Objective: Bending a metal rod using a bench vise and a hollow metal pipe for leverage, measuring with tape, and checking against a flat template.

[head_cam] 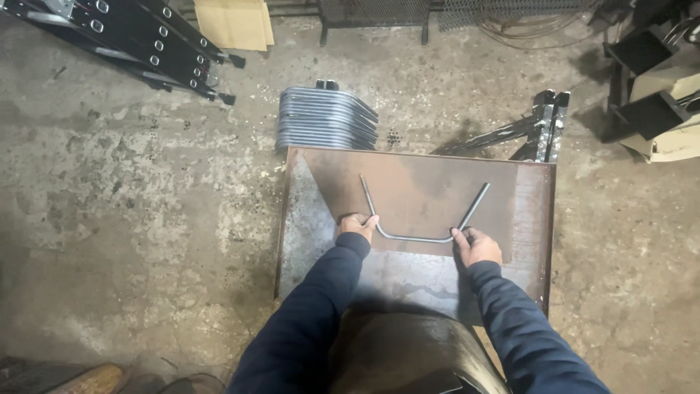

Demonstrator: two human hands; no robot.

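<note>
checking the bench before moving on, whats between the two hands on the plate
In the head view, the bottom run of the bent metal rod spans from the left hand to the right hand. Otherwise only bare rusty plate lies between them.

The scene is lit evenly and rather dimly from overhead, with soft, flat light and no hard glare; only a faint sheen shows on the steel plate point(321, 219) and the stacked bent rods point(326, 117). A soft shadow pools on the plate below the person's forearms. Focus is fairly sharp at centre, while the corners look darker and slightly stretched.
</note>
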